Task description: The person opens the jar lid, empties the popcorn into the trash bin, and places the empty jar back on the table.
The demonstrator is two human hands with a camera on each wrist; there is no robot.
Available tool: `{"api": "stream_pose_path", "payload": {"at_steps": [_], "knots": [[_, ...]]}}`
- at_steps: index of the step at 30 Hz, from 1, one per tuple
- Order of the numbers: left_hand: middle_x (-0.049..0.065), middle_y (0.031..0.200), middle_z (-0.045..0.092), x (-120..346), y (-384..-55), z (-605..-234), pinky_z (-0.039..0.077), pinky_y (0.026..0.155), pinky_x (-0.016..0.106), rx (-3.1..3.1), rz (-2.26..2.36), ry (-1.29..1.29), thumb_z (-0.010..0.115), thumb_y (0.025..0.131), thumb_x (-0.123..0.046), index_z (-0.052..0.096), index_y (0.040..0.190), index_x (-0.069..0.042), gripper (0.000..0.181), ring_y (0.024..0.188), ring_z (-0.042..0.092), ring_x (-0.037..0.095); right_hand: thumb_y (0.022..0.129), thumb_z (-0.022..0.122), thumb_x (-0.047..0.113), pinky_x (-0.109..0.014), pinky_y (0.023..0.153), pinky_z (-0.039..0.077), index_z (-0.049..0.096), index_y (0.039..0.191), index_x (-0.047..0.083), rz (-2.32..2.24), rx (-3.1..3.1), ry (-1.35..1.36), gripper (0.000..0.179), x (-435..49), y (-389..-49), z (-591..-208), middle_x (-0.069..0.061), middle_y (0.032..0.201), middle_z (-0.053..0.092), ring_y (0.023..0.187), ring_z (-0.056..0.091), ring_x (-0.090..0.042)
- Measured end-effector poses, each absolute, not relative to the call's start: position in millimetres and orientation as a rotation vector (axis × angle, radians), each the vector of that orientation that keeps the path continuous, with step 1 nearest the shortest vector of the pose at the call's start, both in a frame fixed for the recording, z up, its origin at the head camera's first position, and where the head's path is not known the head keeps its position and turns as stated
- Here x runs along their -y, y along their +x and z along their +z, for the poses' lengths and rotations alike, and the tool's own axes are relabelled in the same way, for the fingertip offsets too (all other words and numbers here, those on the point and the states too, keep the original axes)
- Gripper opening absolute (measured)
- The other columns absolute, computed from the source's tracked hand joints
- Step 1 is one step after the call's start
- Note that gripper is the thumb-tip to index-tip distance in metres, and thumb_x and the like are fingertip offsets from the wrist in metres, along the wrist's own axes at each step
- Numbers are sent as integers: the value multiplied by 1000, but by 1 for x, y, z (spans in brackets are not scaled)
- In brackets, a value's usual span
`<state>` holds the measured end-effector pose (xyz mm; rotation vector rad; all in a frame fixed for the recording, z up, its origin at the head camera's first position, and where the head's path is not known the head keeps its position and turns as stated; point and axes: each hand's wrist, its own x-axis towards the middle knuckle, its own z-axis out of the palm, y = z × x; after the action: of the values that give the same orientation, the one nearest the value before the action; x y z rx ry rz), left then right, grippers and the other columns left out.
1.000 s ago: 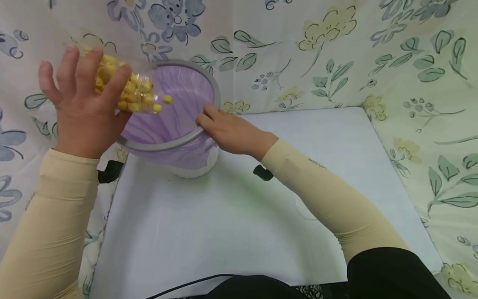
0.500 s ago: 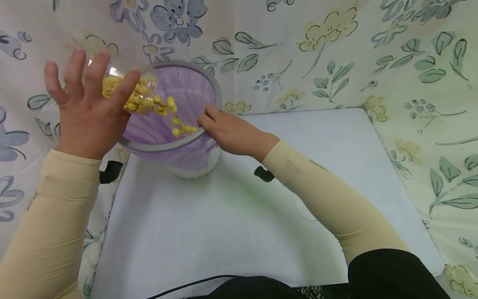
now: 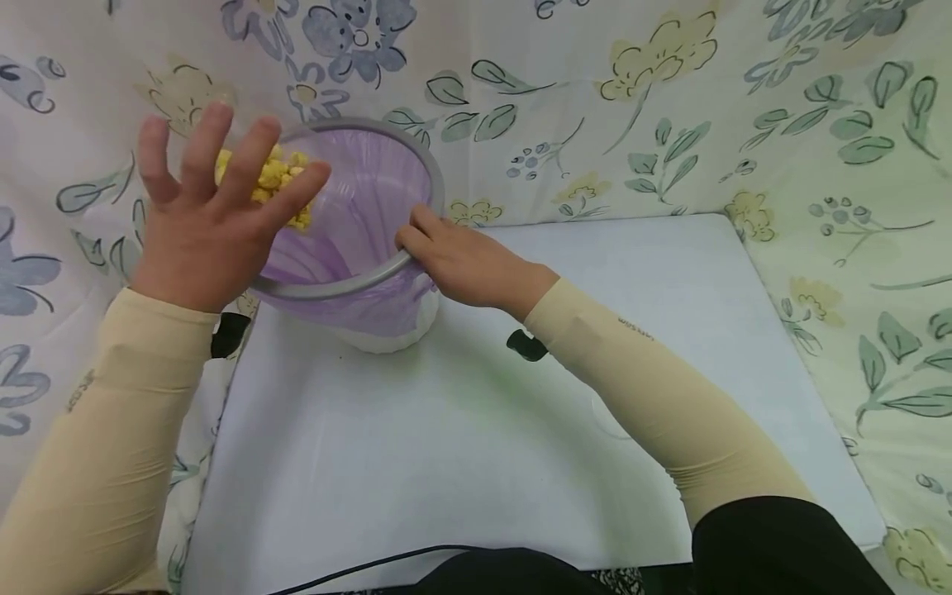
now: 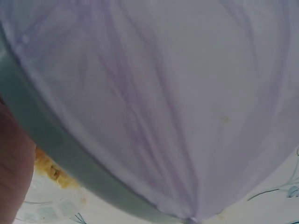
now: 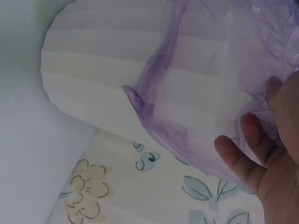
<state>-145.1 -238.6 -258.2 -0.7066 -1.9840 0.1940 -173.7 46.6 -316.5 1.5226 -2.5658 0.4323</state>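
My left hand [image 3: 208, 223] holds a clear plastic jar [image 4: 42, 203] tilted over the left side of a white bin [image 3: 405, 330]. Yellow popcorn [image 3: 286, 178] shows beyond its spread fingers, at the jar's mouth. Most of the jar is hidden behind that hand. A purple bin bag [image 3: 372, 178] lines the bin and hangs over the outside under a grey rim [image 3: 327, 289]. My right hand [image 3: 464, 256] grips the rim at the right. In the right wrist view, some of its fingers [image 5: 238, 161] lie along the outside of the bag. The bin leans toward me.
The bin stands at the back left of a white table [image 3: 476, 430]. Floral cloth [image 3: 565, 99] hangs close behind and on both sides. A black cable [image 3: 372, 564] runs along the near edge. A faint clear disc [image 3: 606, 417] lies beside the right forearm.
My left hand has moved right with the jar, further over the bin. Popcorn spilled out toward the near right rim half a second ago and no longer shows there. The right hand stays on the rim.
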Motion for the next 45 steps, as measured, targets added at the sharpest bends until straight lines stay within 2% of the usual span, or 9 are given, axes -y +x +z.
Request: {"api": "stream_pose_path", "payload": {"at_steps": [5,14,25,29,32,36,40,43,45], "knots": [[-2,157,35,233,-143,-254,21,117,63,1981,265,-785,54,99,4,48,147,-41,66,149,27,23,113,42,7,-30,74,45,50,124,6,437,2552,1523,14,-45,-174,-318,-7,106,37,84,50,-21],[5,149,42,223,-141,-248,22,117,65,1983,271,-819,44,97,10,46,147,-37,68,151,27,24,113,42,8,-30,77,45,50,123,6,460,2553,1516,13,-47,-174,-318,-7,107,36,89,49,-21],[9,149,44,229,-133,-257,20,117,68,2075,224,-741,45,101,4,54,143,-32,56,151,28,30,114,41,9,-30,77,45,51,123,6,477,2555,1523,13,-46,-174,-319,-6,106,35,88,49,-20],[17,152,42,234,-128,-253,11,118,69,2266,85,-653,67,97,-6,49,150,-24,60,149,29,37,113,43,8,-28,76,46,51,123,7,479,2565,1510,13,-46,-173,-318,-6,106,36,89,51,-19],[24,152,44,241,-124,-250,8,118,68,2417,-64,-532,87,85,-20,41,156,-16,84,145,34,45,113,44,7,-28,76,46,52,124,6,480,2568,1511,14,-46,-173,-317,-6,106,36,89,51,-20],[19,152,52,245,-121,-245,10,118,60,2542,-391,-311,95,77,-35,41,159,-18,99,142,45,42,113,43,7,-28,76,46,52,124,6,476,2565,1518,14,-46,-174,-317,-6,106,37,90,50,-20],[5,151,55,245,-113,-238,29,119,39,2629,-923,-18,93,79,-38,35,163,-28,103,141,50,25,113,41,6,-28,76,45,52,122,6,473,2558,1517,14,-45,-174,-317,-7,105,36,90,49,-20],[2,145,58,242,-102,-235,51,100,27,2541,-1330,35,88,85,-29,38,159,-29,89,130,57,20,113,41,6,-28,76,44,52,122,5,476,2558,1516,15,-45,-174,-317,-7,105,35,91,48,-20],[5,140,61,239,-94,-235,53,91,20,2405,-1609,-65,86,85,-19,43,155,-24,82,123,61,22,113,41,6,-28,76,45,52,123,5,479,2560,1518,15,-45,-174,-317,-7,105,36,91,48,-20]]}}
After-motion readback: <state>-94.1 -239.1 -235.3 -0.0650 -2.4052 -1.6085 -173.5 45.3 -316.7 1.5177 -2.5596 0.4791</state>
